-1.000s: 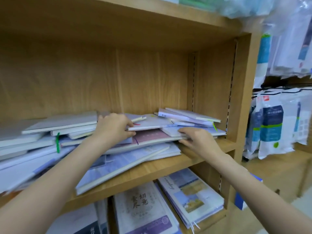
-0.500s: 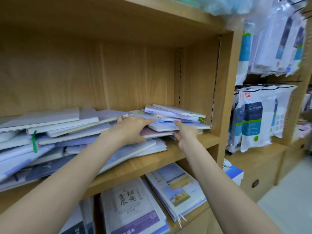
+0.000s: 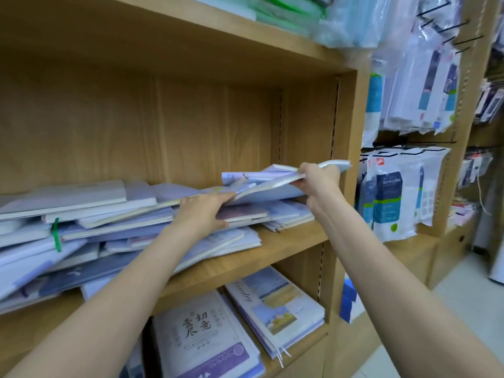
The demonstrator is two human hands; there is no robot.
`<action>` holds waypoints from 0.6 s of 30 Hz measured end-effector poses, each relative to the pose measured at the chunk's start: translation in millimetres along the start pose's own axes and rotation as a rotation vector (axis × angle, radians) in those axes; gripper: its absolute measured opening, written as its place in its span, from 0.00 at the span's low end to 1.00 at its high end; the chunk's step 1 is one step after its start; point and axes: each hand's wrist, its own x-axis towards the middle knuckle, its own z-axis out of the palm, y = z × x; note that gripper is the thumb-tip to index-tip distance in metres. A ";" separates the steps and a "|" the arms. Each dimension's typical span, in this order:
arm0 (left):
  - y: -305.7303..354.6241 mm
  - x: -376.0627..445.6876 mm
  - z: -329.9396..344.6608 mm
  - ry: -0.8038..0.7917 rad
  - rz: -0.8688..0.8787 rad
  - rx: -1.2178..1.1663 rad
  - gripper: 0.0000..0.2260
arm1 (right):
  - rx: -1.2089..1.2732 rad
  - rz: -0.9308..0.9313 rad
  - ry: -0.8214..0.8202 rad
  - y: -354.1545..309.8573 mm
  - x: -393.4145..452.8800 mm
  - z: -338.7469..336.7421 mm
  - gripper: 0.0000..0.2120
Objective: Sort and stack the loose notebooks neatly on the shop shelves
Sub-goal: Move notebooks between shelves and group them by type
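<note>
Several loose pale purple and white notebooks lie in a messy heap across the middle wooden shelf. My right hand grips the right end of a small bundle of notebooks, which is tilted up off the heap near the shelf's right wall. My left hand holds the lower left edge of that same bundle, fingers on top and thumb beneath, just above a mauve notebook.
The shelf's right upright stands close to the raised bundle. Below, flat stacks of notebooks fill the lower shelf. Hanging plastic packets crowd the rack to the right. Bagged goods sit on the top shelf.
Both hands have taken hold of the top notebooks at the right end and raised them off the heap, the right end highest. The view has shifted to the right.
</note>
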 end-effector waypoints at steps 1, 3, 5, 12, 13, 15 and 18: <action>1.7 1.5 0.6 -0.016 -0.021 0.034 0.22 | 0.014 -0.015 -0.005 -6.4 -5.3 -12.2 0.08; 4.3 1.3 2.0 -0.032 -0.039 0.122 0.16 | 0.051 -0.018 -0.043 -13.2 -19.7 -38.2 0.06; 4.9 -5.3 5.0 -0.007 0.004 0.116 0.15 | 0.055 0.060 -0.105 -7.4 -32.3 -64.0 0.04; 47.6 -72.1 10.0 0.003 0.079 -0.723 0.15 | 0.001 0.238 -0.262 33.6 -55.2 -148.9 0.10; 54.1 -85.4 13.8 -0.081 0.047 -0.915 0.15 | 0.021 0.260 -0.302 39.4 -59.3 -169.7 0.12; 64.9 -109.9 34.1 -0.320 -0.092 -1.271 0.21 | 0.029 0.348 -0.406 52.7 -70.2 -208.9 0.26; 76.2 -140.6 77.3 -0.676 -0.257 -1.518 0.30 | 0.029 0.509 -0.515 94.4 -81.1 -244.4 0.50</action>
